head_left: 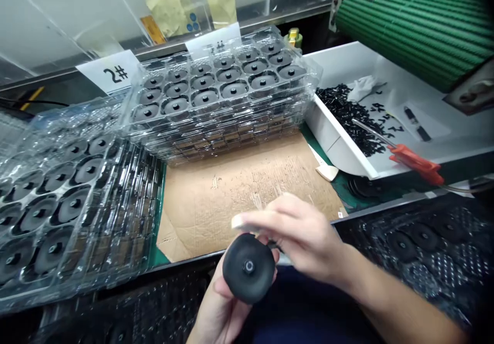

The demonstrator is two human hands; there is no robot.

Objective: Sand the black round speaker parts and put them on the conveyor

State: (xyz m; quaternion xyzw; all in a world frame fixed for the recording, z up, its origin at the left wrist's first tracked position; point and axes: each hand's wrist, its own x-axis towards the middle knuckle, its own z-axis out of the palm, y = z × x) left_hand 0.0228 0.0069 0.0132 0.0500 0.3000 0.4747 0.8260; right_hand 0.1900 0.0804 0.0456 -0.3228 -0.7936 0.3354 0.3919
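Black and round, the disc [249,276] sits low at the middle of the view, above the bench's near edge. Its thumb-side rim is pinched by the left hand [230,310]: the thumb lies on the left, with fingers curled behind and around the right. Just past it, the right hand [306,233] holds its index finger stretched over the disc's upper edge, a white cover [238,222] on the tip; the other fingers bend beneath. Whether any of them touch or grip the disc, I cannot tell.

If the left pinch loosens while the right fingers press or pull, the disc could tip or drop, as the hold seems to rely on the rim.

Its face, with a small central stud [249,267], points up towards the camera. Being round, the disc shows no long axis across that face; the stud's axis runs roughly along the line of sight.

Farther off lie bare cardboard [216,200], a stack of clear trays [216,120] bearing similar discs, and a green conveyor [417,22].
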